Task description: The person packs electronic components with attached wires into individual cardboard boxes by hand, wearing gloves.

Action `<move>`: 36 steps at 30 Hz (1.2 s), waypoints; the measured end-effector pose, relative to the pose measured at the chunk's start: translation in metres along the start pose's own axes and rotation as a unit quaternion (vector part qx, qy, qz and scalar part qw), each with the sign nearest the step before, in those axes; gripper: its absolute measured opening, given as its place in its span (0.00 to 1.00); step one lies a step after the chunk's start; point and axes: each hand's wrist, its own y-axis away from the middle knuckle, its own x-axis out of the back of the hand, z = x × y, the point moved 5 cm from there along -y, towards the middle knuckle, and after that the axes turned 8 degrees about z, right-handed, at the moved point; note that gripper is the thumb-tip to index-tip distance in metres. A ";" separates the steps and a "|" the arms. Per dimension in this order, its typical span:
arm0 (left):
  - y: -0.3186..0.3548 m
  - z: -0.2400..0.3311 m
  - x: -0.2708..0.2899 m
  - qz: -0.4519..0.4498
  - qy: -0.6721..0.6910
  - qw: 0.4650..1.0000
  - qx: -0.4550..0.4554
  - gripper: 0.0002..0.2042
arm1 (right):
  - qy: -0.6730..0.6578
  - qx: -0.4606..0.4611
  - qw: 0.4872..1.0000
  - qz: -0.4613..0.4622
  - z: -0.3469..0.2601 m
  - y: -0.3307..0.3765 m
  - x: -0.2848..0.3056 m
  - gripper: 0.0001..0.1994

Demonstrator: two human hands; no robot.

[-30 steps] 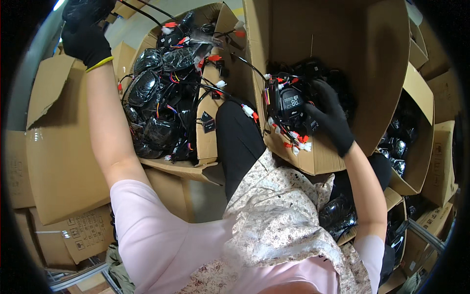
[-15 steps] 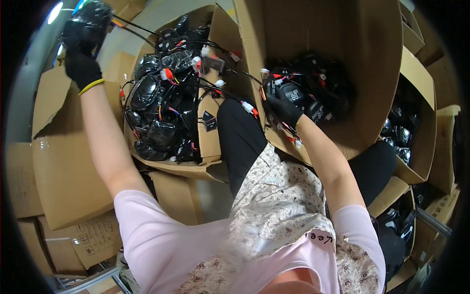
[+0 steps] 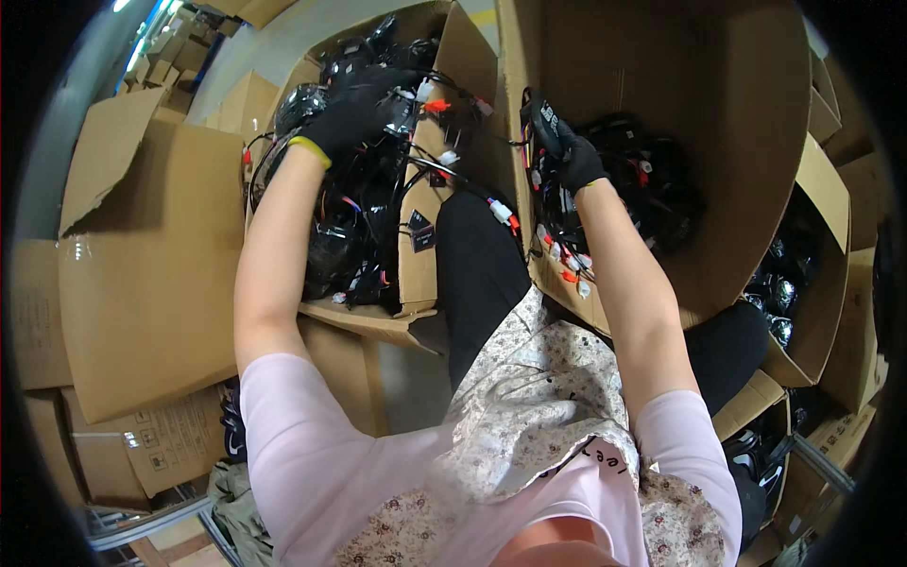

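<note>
My left hand (image 3: 351, 118), in a black glove with a yellow cuff, reaches into the left cardboard box (image 3: 416, 274). Its fingers blend with the dark, plastic-wrapped parts (image 3: 331, 241) there, so their grip is hidden. In the right cardboard box (image 3: 746, 142), my gloved right hand (image 3: 578, 161) grips a black rounded unit (image 3: 544, 121) with pale print, tilted up near the box's left wall. More black units (image 3: 652, 189) lie beneath it. Thin cables with white and red connectors (image 3: 503, 214) hang over the edges of both boxes.
My knees stand close against the boxes. A closed carton (image 3: 151, 274) with a raised flap is at the left. Another open box (image 3: 803, 283) with wrapped black parts stands at the right. Metal rails (image 3: 156, 529) show at the lower left.
My left hand came down from the far upper left, where it held a plastic-wrapped black part, into the left box. My right hand has lifted and tilted a black unit.
</note>
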 end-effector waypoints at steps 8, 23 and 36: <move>0.015 -0.015 -0.002 0.004 -0.111 0.994 -0.005 0.15 | -0.823 -0.270 0.492 -0.090 -0.052 -0.007 0.078 0.21; 0.029 -0.012 0.040 0.001 -0.061 0.988 0.141 0.12 | -0.754 0.055 0.654 -0.011 -0.159 -0.006 0.211 0.23; 0.029 0.079 0.081 0.066 0.197 0.974 0.094 0.33 | -0.676 -0.098 0.726 0.080 -0.139 0.013 0.221 0.19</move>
